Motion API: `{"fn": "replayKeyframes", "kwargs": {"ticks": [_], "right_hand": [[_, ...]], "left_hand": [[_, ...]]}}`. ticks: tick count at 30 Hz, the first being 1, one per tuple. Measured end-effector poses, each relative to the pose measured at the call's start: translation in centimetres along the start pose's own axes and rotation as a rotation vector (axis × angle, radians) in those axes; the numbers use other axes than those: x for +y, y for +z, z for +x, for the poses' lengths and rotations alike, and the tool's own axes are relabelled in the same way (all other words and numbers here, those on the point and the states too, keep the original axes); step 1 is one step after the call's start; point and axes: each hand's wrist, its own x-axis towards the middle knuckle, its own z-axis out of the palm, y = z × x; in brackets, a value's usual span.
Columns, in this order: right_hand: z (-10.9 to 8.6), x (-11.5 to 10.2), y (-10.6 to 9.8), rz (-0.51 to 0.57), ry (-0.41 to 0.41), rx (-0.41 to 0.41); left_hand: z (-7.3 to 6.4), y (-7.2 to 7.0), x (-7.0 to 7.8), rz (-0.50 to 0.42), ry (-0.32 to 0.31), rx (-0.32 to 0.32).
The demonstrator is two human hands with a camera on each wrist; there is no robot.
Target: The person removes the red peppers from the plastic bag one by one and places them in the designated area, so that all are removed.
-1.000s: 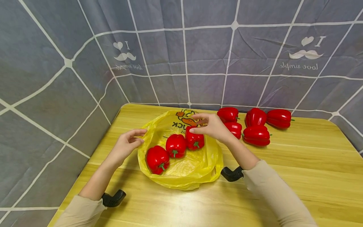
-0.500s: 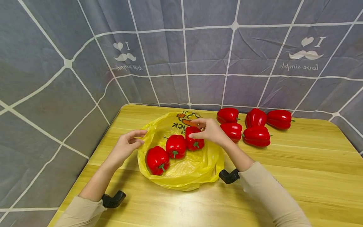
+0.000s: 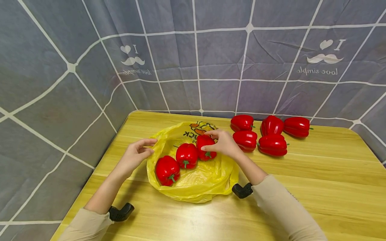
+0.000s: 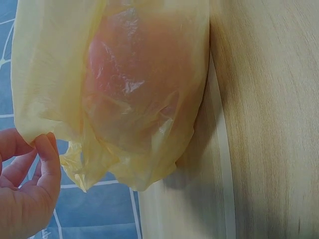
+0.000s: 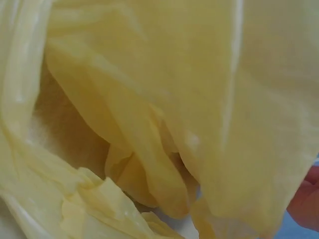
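Three red bell peppers lie in a row inside a yellow plastic bag (image 3: 196,197), whose mouth is spread wide in the head view. They are a left pepper (image 3: 167,170), a middle pepper (image 3: 187,156) and a right pepper (image 3: 204,142). My left hand (image 3: 132,155) pinches the bag's left rim between thumb and fingers, as the left wrist view also shows. Reaching in from the right, my right hand (image 3: 224,144) has its thumb on the front of the right pepper and its fingers over the top. In the right wrist view, bag film (image 5: 199,99) hides most of that hand.
Several more red bell peppers stand grouped at the back right, among them a front one (image 3: 272,145) and a far-right one (image 3: 297,127). The wooden table (image 3: 325,187) ends at a grey curtain (image 3: 220,60) with white lines, behind and to the left.
My right hand has come down and slightly left, its fingers lowering onto the right pepper. The bag's back edge has sagged a little. My left hand has stayed nearly still at the rim.
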Motion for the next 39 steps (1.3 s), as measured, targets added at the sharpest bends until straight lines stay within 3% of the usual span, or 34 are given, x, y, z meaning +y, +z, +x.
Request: {"fn": "replayKeyframes", "kwargs": {"ticks": [9, 22, 39], "right_hand": [[0.1, 0.5, 0.5, -0.035, 0.057, -0.003], [0.0, 0.5, 0.7, -0.044, 0.076, -0.004], [-0.9, -0.3, -0.4, -0.033, -0.001, 0.047]], "left_hand": [[0.1, 0.0, -0.2, -0.001, -0.003, -0.005], [0.2, 0.2, -0.2, 0.011, -0.007, -0.002], [0.2, 0.2, 0.0, 0.019, -0.005, -0.001]]}}
